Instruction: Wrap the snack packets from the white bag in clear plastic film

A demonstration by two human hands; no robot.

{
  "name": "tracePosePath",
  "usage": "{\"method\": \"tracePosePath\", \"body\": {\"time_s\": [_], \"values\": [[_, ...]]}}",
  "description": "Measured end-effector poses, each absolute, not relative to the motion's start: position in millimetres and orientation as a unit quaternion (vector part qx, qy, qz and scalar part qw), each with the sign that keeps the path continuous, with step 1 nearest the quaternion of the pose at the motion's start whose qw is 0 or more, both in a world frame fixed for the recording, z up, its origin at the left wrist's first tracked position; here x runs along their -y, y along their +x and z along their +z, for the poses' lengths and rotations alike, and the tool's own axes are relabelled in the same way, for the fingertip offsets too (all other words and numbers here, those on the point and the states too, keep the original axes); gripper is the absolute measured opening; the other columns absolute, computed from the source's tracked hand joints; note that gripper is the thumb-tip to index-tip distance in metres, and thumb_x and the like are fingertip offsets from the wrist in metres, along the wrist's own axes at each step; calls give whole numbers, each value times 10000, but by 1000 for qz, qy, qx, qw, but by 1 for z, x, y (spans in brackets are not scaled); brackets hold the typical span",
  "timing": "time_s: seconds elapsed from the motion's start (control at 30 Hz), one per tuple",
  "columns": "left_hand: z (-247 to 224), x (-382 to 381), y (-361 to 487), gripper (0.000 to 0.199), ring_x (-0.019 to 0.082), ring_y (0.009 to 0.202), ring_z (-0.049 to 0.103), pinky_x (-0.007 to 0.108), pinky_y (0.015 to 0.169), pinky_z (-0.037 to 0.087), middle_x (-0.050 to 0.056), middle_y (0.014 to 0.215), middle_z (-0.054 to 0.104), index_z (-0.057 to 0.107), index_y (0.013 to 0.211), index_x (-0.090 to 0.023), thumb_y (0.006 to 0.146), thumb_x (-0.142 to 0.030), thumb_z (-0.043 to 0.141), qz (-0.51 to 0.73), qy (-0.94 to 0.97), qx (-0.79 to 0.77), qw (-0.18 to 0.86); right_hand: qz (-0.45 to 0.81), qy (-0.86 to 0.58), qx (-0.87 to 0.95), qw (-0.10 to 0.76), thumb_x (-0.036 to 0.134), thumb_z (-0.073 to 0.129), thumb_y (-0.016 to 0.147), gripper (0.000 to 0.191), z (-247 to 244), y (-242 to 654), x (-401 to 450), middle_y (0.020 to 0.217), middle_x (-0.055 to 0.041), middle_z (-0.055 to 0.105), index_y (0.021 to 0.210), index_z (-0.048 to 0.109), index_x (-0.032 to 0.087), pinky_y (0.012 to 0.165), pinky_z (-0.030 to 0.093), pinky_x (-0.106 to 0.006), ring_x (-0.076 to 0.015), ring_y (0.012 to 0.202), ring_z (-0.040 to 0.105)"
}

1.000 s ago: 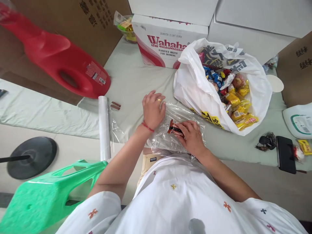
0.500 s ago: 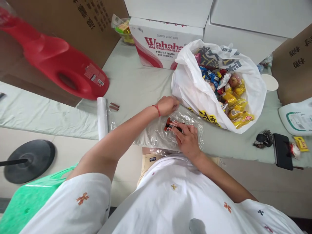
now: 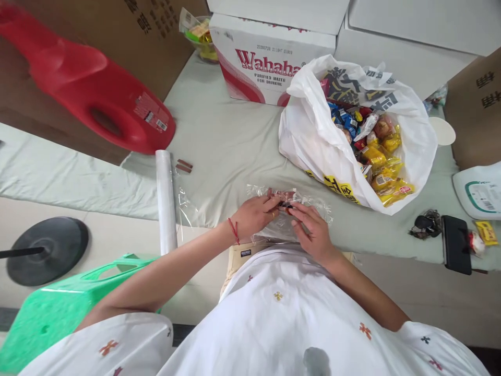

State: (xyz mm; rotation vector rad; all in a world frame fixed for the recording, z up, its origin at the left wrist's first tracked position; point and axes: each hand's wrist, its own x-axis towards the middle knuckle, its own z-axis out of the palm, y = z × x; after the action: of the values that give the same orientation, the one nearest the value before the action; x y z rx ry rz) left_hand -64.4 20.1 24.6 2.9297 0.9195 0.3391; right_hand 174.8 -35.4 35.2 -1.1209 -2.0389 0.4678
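Clear plastic film (image 3: 321, 202) lies crumpled at the front edge of the cloth-covered table. On it rests a small snack packet (image 3: 282, 194) in a reddish-brown wrapper, partly under my fingers, with film seemingly over its far side. My left hand (image 3: 254, 216), a red string on its wrist, presses bent fingers onto the film and the packet's left side. From the right, my right hand (image 3: 313, 230) has its fingertips on the packet's near, darker part. What lies right under the fingertips is hard to make out.
A white plastic bag (image 3: 297, 136) full of wrapped snacks stands beyond my right hand. Left are a film roll (image 3: 166, 203), two brown strips (image 3: 183, 166) and a red jug (image 3: 129, 115). Right lie a phone (image 3: 456, 244) and a dark cord bundle (image 3: 425, 223). A Wahaha carton (image 3: 250, 78) stands behind.
My left hand has come from the film's far edge near the bag down to the packet. Film now appears drawn over the packet. My right hand has shifted slightly right, fingers still at it.
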Motion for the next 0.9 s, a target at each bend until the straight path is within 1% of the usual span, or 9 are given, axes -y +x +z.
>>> {"method": "tracePosePath", "body": {"time_s": [0.1,0.2,0.27,0.37,0.53,0.6,0.73,0.8,0.9], "values": [[19,-18,-66,288,227,1034,658,380,802,445,113,1423,669,735,1066,-189,1065,-199,447,116,946,-303,0,115,-468,780,398,183,535,1028,456,50,186,28,1376,-107,677,1459,604,316,957,563,-424,-247,1159,685],[24,-17,-63,239,226,1003,651,387,782,382,119,1362,698,704,1123,-194,1055,-178,475,144,948,-281,-25,70,-484,820,298,228,582,1004,516,60,191,8,1407,-174,629,1519,554,222,881,565,-409,-290,1169,658],[26,-15,-59,237,198,893,640,379,757,342,99,1181,753,678,1143,-196,1062,-155,459,161,943,-290,-35,63,-469,849,233,202,547,1011,395,60,195,-4,1195,-133,708,1387,667,223,785,538,-364,-263,1032,666],[28,-14,-53,269,181,796,617,378,744,318,54,962,748,632,1234,-198,1070,-135,428,170,936,-304,-45,33,-463,856,229,143,511,1012,310,53,212,-11,978,-75,704,1139,775,243,739,474,-319,-209,881,617],[23,-12,-44,264,180,829,630,386,742,347,80,1083,749,619,1264,-191,1041,-138,488,164,937,-306,-42,9,-436,880,187,69,522,966,352,32,250,19,1089,-106,719,1178,763,214,773,477,-365,-235,913,575],[21,-11,-43,290,179,834,629,388,722,350,90,1132,750,629,1279,-190,1031,-126,494,165,935,-310,-50,8,-434,879,197,120,552,982,317,25,253,42,1147,-133,713,1215,747,210,788,496,-399,-255,941,578],[19,-8,-40,334,202,905,637,394,713,343,100,1194,746,648,1332,-192,1038,-159,495,169,932,-313,-64,4,-381,903,200,284,668,993,318,12,235,82,1183,-105,733,1308,705,254,916,490,-455,-272,1043,601],[21,-7,-39,334,213,933,635,397,716,334,97,1162,750,669,1324,-190,1034,-165,505,164,930,-323,-57,-1,-365,907,209,209,645,1001,275,9,223,88,1148,-91,750,1264,721,241,924,474,-441,-256,1033,604],[31,-7,-37,334,217,945,632,406,724,318,85,1144,754,696,1290,-197,1025,-153,498,134,931,-339,-27,39,-361,899,245,112,592,1002,252,19,215,79,995,-56,755,1142,751,248,829,460,-400,-219,904,592]]}}
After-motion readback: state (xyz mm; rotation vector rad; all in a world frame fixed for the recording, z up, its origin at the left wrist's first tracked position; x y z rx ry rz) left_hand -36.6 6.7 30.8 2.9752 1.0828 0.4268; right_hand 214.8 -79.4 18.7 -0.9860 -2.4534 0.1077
